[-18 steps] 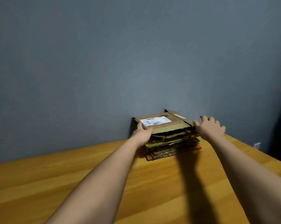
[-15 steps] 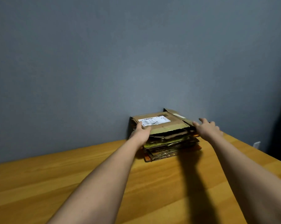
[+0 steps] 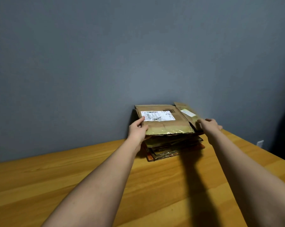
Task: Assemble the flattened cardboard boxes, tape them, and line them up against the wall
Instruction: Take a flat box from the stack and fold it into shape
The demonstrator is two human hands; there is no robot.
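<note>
While left hand (image 3: 137,130) pinches top flattened box (image 3: 163,119) left edge, right hand (image 3: 209,125) grips right edge, stack (image 3: 174,145) against wall (image 3: 105,63)

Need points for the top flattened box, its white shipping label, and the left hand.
top flattened box (image 3: 171,124): head view, bare cardboard below the label.
shipping label (image 3: 157,115): head view, middle of the white sticker.
left hand (image 3: 137,131): head view, back of the hand, gripping the box's left edge.

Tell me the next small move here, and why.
Probably lift the top flattened box clear of the stack and draw it over the table. The left hand grips its left edge, the right hand holds its right flap, and its front edge is raised.
</note>
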